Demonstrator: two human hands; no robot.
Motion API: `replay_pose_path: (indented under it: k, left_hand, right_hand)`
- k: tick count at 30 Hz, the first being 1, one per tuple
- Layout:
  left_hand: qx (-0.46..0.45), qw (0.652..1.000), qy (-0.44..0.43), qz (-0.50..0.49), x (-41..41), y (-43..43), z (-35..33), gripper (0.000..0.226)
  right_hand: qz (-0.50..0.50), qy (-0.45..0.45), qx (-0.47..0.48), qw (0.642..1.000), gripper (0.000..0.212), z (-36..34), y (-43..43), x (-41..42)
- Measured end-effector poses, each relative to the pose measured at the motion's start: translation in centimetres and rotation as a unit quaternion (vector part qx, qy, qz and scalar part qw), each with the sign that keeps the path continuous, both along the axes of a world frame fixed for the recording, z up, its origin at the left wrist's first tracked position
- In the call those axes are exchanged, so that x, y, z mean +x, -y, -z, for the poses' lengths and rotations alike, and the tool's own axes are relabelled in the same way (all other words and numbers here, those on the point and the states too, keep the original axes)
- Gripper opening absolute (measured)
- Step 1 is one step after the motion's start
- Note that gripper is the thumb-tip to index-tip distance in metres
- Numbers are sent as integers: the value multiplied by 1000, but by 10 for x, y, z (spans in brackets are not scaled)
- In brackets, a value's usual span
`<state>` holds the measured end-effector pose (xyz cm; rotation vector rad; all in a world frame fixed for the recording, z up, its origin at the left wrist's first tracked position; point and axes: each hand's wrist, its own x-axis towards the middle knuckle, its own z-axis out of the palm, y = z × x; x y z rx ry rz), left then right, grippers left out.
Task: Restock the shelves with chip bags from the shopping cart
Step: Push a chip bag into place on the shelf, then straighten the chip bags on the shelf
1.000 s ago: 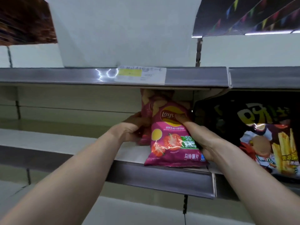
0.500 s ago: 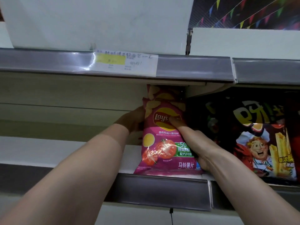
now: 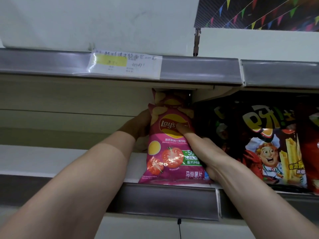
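Note:
A pink Lay's chip bag (image 3: pixel 165 152) stands upright at the front of the middle shelf (image 3: pixel 51 159), with another pink bag's top (image 3: pixel 165 99) showing right behind it. My right hand (image 3: pixel 205 152) grips the front bag's right edge, thumb across the logo. My left hand (image 3: pixel 138 125) reaches behind the bag's left side; its fingers are hidden by the bag. The shopping cart is out of view.
Black fries-snack bags (image 3: pixel 269 147) fill the shelf right of the pink bag. The shelf's left part holds nothing visible. The upper shelf edge (image 3: pixel 198 69) carries a price label (image 3: pixel 124 63) just above the bags. A grey price rail (image 3: pixel 165 199) fronts the middle shelf.
The pink bag has been stood more upright and pushed back against the bag behind. The view has moved closer and tilted up. Both hands stayed on the bag.

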<state>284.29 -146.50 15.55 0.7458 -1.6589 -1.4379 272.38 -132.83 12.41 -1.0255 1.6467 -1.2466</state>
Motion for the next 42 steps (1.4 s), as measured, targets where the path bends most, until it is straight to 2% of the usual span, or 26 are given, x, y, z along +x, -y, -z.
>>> replay_pose_path:
  k: [2,5,9,11,14,16,17,20,22,25,30,36,40,42]
  left_hand:
    - [40,997,-5,-59,6,6,0,58]
    - [47,989,-21,-138,20,1,-4,63]
    - [33,994,-9,-102,27,-16,-5,52]
    - [38,997,-11,-71,21,-26,-2,55]
    - [-8,994,-5,-113,9,-28,0,75]
    - [-29,989,-9,-141,2,-23,5,94]
    - [-39,988,-14,-148,-2,-26,8,94]
    - [-88,977,-5,-194,-13,-27,20,64]
    - [-126,966,7,-227,-16,-24,25,52]
    - [-155,956,13,-249,-13,-23,27,52]
    - [-187,946,41,-262,-14,-17,36,45]
    - [-205,936,49,-282,-17,-19,39,53]
    - [-214,933,24,-289,-15,-17,36,82]
    - [-196,943,36,-266,-15,-16,38,78]
  right_hand:
    - [6,4,0,1000,57,0,0,0]
    - [-8,28,-12,1000,61,-4,2,5]
    - [0,53,-101,993,59,-17,18,18]
    - [21,33,-161,986,62,-24,31,20]
    - [32,-8,-175,984,70,-27,42,19]
    - [41,7,-168,985,77,-23,46,16]
    - [49,15,-168,985,77,-20,48,13]
    - [77,10,-183,980,65,-18,50,7]
    - [105,-15,-192,976,61,-18,50,4]
    - [119,-82,-193,970,59,-15,48,2]
    - [56,-110,-177,976,70,-5,44,0]
    - [76,-172,-201,961,75,0,54,-3]
    - [105,-156,-178,966,84,-2,56,-5]
    - [82,-148,-165,972,81,-2,55,-4]
